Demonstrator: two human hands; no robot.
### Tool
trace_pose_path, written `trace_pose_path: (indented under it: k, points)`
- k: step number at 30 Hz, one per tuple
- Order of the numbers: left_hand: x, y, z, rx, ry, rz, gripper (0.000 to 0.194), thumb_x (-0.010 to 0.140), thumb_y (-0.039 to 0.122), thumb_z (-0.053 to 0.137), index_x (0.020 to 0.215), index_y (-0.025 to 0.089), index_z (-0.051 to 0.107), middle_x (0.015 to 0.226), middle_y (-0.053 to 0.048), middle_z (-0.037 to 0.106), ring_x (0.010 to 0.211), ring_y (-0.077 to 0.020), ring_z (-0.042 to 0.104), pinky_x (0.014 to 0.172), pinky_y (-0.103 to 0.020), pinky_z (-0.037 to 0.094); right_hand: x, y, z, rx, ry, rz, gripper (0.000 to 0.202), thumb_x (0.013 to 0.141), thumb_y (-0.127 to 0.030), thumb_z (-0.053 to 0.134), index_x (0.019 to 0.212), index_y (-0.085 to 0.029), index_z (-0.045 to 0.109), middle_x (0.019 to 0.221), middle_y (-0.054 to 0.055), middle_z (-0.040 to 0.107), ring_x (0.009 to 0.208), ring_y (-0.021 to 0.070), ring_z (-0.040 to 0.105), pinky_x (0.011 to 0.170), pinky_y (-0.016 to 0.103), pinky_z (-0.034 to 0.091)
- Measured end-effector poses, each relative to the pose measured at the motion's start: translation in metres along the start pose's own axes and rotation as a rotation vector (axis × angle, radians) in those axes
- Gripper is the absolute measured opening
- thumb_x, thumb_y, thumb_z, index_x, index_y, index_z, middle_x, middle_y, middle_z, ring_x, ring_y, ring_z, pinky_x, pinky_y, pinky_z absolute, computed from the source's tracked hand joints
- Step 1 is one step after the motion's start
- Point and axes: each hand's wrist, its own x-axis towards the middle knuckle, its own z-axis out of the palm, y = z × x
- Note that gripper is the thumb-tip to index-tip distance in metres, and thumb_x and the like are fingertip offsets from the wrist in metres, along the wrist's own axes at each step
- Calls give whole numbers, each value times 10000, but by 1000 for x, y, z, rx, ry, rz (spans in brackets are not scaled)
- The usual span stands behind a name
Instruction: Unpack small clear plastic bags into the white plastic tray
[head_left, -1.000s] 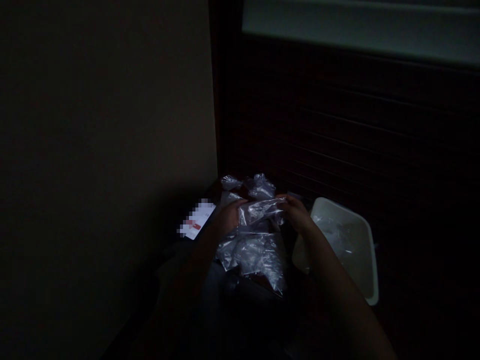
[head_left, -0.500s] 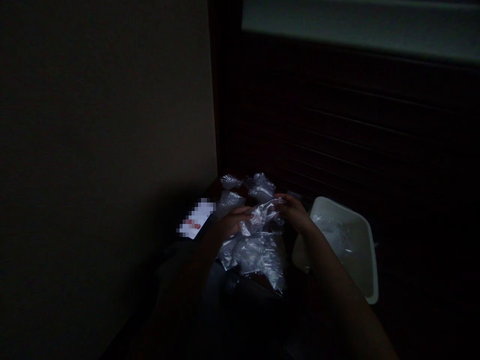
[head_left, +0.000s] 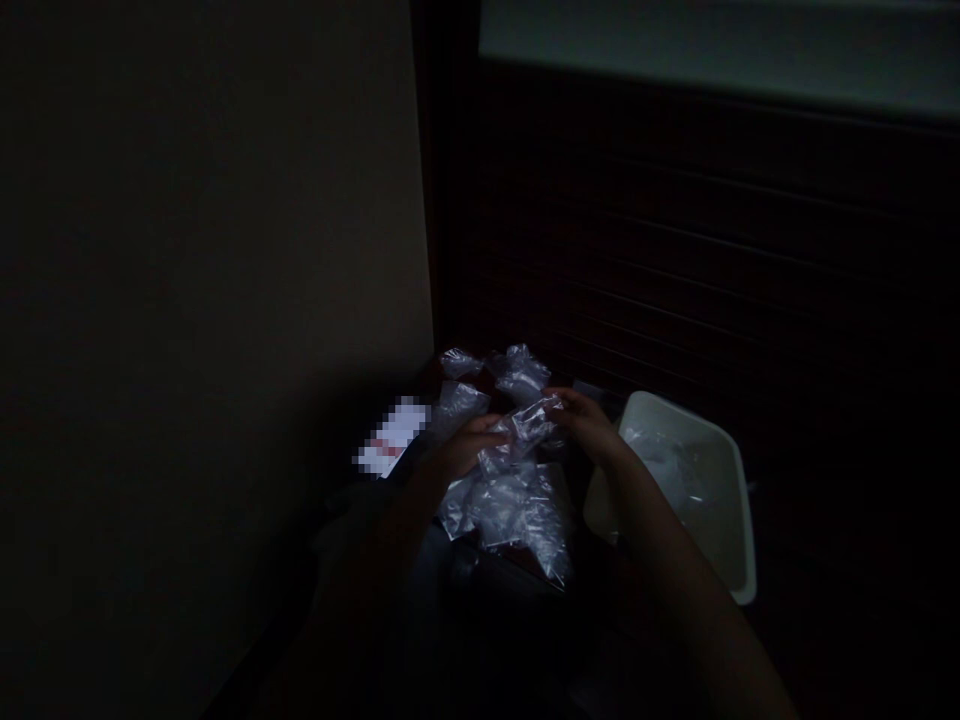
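Note:
Between my two hands is a crinkled clear plastic bag (head_left: 531, 424). My left hand (head_left: 469, 447) grips its left end, fingers closed on the film. At the upper right end, my right hand (head_left: 583, 418) pinches the same bag. Just below lie more crumpled clear plastic bags (head_left: 510, 510) in a pile. Beyond my hands are several others, among them a bag (head_left: 523, 370) at the back and a bag (head_left: 459, 402) behind my left hand. The dim light hides what, if anything, is inside them.
A white plastic bin (head_left: 739, 520) with clear plastic inside stands to the right, partly behind my right forearm. A lit phone screen (head_left: 394, 437), blurred out, lies at the left. A pale wall (head_left: 300, 200) rises on the left, dark slatted panelling (head_left: 675, 230) at the back.
The bag in my hands has been drawn into a narrower, more bunched shape. My left hand has shifted slightly, its fingers further over the bag. The other bags and the bin stay put.

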Motion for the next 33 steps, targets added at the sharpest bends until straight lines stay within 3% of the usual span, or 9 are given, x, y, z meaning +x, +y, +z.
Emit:
trace_pose_path:
  k: [6, 11, 14, 19, 33]
  points:
    - [-1, 0, 3, 39, -37, -9, 90, 733, 218, 623, 788, 164, 668, 768, -78, 671, 715, -223, 620, 732, -367, 452, 3, 2, 1, -84, 32, -81, 402, 552, -266, 714, 939, -218, 616, 787, -4, 635, 688, 142, 580, 639, 270, 456]
    - [1, -1, 7, 58, 52, 69, 84, 737, 244, 625, 755, 164, 645, 748, -66, 656, 708, -209, 607, 717, -342, 448, 8, 6, -3, -217, 181, -271, 327, 597, -308, 699, 906, -220, 638, 981, 45, 641, 878, 184, 591, 792, 320, 461]
    - [4, -1, 9, 66, 33, 106, 122, 738, 266, 622, 748, 145, 639, 742, -64, 645, 708, -189, 591, 719, -322, 439, 5, 4, 0, -266, 88, -256, 255, 627, -359, 684, 821, -195, 659, 891, 54, 668, 832, 190, 609, 784, 331, 468]
    - [9, -6, 12, 19, 49, 116, 244, 695, 305, 673, 857, 129, 628, 833, -64, 653, 751, -177, 596, 744, -316, 441, -3, 0, 9, -295, -149, -126, 328, 621, -405, 701, 845, -167, 675, 854, 61, 692, 801, 194, 633, 783, 343, 480]
    - [11, -12, 19, 147, 16, 238, 302, 703, 235, 658, 994, 170, 609, 1033, -89, 623, 982, -227, 563, 889, -355, 393, 0, 7, 6, -379, -271, -155, 313, 667, -459, 645, 760, -164, 691, 758, 37, 688, 710, 173, 613, 702, 302, 466]
